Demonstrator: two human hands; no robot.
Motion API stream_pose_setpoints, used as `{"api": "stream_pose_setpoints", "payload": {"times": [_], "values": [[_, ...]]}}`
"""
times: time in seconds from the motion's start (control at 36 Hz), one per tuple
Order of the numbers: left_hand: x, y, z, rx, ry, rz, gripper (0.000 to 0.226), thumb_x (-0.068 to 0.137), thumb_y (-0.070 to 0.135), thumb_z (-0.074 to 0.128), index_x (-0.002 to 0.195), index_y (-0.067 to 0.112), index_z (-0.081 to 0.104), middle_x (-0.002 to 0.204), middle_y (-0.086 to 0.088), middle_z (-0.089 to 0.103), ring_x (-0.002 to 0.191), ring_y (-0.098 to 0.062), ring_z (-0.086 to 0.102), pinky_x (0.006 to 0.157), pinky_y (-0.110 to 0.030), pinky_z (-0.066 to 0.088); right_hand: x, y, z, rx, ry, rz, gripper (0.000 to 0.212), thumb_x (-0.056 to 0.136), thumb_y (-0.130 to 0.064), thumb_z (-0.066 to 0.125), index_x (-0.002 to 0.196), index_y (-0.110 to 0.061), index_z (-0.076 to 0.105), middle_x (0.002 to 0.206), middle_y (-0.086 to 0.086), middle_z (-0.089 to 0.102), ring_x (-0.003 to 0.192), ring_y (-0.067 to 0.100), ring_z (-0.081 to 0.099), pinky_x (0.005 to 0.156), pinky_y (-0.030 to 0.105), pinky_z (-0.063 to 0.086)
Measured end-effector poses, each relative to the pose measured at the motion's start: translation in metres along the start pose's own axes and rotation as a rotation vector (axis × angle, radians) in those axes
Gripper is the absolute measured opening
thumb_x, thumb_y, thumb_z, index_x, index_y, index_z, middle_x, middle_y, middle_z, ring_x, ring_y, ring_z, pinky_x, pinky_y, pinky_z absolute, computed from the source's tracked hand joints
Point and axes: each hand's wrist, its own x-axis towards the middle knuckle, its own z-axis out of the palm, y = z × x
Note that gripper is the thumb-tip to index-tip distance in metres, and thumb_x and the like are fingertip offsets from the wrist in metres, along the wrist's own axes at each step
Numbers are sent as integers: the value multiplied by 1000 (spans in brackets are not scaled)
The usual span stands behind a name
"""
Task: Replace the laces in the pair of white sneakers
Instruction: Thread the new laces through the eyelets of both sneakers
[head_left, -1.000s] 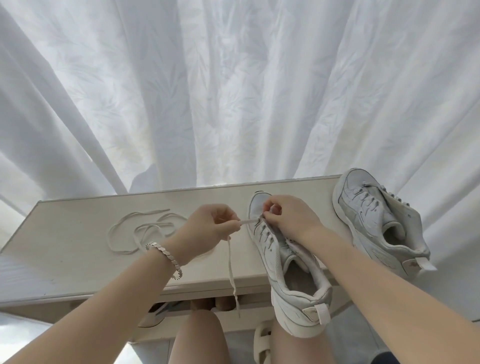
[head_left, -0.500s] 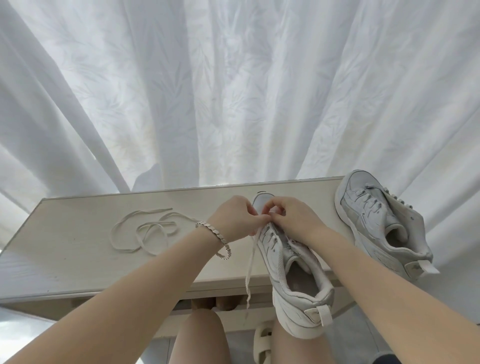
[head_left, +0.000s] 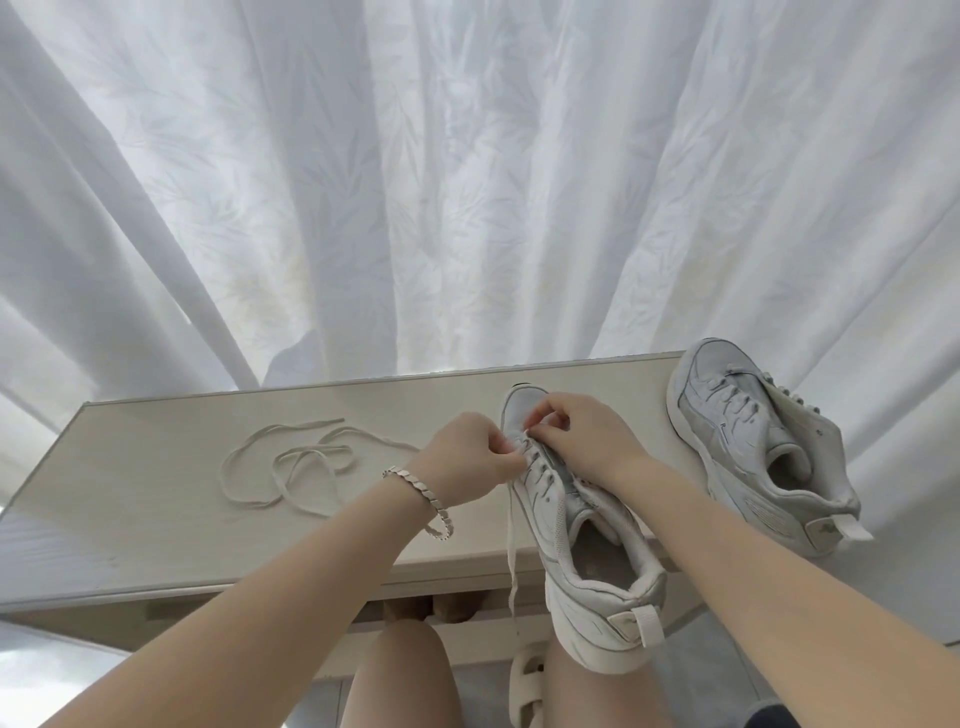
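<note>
This looks like a room in someone's home, beside a window. Sheer white curtains with a faint leaf pattern hang in soft folds across the whole upper frame, with daylight glowing through them. A pale wood-grain table stands against them across the lower middle. At the bottom edge a foot wears a cream house slipper.

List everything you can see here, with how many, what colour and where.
Sneaker being laced: one, white, heel overhanging the table's near edge.
Second sneaker: one, white, table's right end, laced.
Threaded lace: one, white, dangling beside the first sneaker.
Loose lace: one, off-white, coiled on the table, left.
Table: one, pale wood.
Curtain: white, behind.
Slipper: one, cream, floor.
Bracelet: one, silver, left wrist.
Left hand, right hand: both pinch the threaded lace.
</note>
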Motion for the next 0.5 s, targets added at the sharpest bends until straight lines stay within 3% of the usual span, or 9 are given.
{"api": "stream_pose_setpoints", "payload": {"times": [0.11, 0.25, 0.31, 0.39, 0.5], "values": [[-1, -1, -1, -149, 46, -52, 22, 78, 13, 65, 57, 14, 61, 50, 3, 59, 54, -11, 53, 60, -23, 47, 0, 0, -1, 3, 3, -4, 15, 86, -17, 59, 77, -28, 61, 68, -9, 52, 75, 15, 52, 76, 31, 45], [-6, 5, -15, -226, -30, -162, 8, 79, 19, 70, 77, 11, 70, 61, 2, 65, 53, 2, 60, 61, -17, 49, 0, 0, 0, -1, 0, 2, 15, 87, -18, 58, 78, -29, 60, 70, -9, 52, 77, 15, 52, 78, 32, 46], [-7, 7, -20, -208, -14, -122, 9, 79, 20, 71, 77, 11, 71, 61, 3, 64, 50, 2, 59, 60, -16, 47, 0, -1, 0, 0, 12, 6, 19, 88, -18, 58, 74, -31, 58, 70, -10, 53, 78, 14, 53, 78, 32, 46], [-12, 12, -19, -126, 12, 18, 10, 81, 16, 67, 73, 10, 71, 61, -3, 61, 51, -9, 49, 52, -17, 39, -2, -3, 2, -12, 37, 23, 27, 88, -18, 56, 69, -36, 52, 71, -12, 53, 83, 14, 54, 77, 31, 45], [-15, 13, -7, -25, 27, 125, 14, 86, 18, 60, 78, 10, 70, 63, -2, 61, 46, -5, 43, 46, -13, 35, -5, -6, 5, -36, 84, 45, 25, 88, -18, 55, 69, -35, 53, 71, -13, 53, 86, 15, 55, 73, 30, 45]]}}
